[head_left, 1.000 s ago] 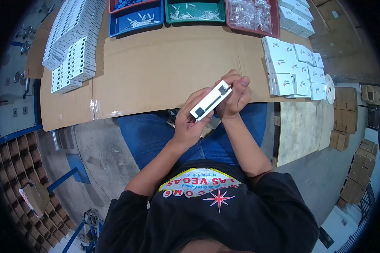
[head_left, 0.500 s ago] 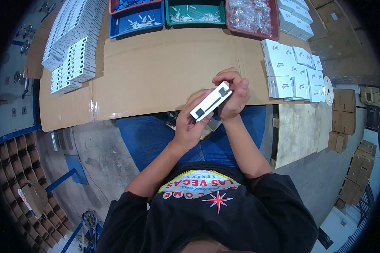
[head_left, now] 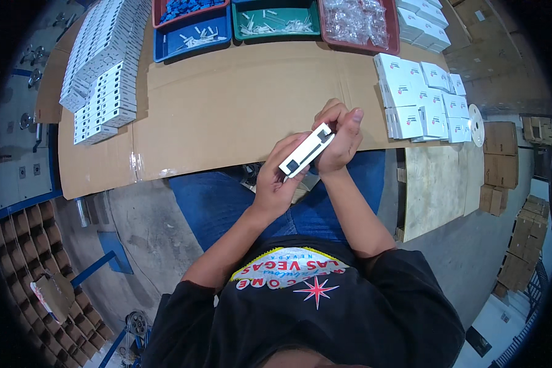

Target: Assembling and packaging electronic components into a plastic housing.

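Observation:
A small flat white box [head_left: 302, 154] is held tilted over the table's front edge, its narrow side facing up. That side shows a dark slot and two dark square openings. My left hand [head_left: 275, 184] is closed around its lower left end, fingers behind it. At the upper right end, my right hand [head_left: 340, 142] has its fingers curled against the box, with the thumb raised beside it. Parts of the fingers of both hands are hidden behind the box.
Cardboard covers the table [head_left: 227, 110]. Stacked white boxes [head_left: 113, 92] stand at left, and more white boxes [head_left: 426, 101] lie at right. Along the back are a blue bin [head_left: 159, 56] and a green bin [head_left: 276, 38] with small white pieces, and a red bin [head_left: 394, 49] with clear bags.
The gap along the box's upward side has narrowed to a slim slot as the flap there has closed down. Both hands have stayed nearly in place; the view has shifted slightly.

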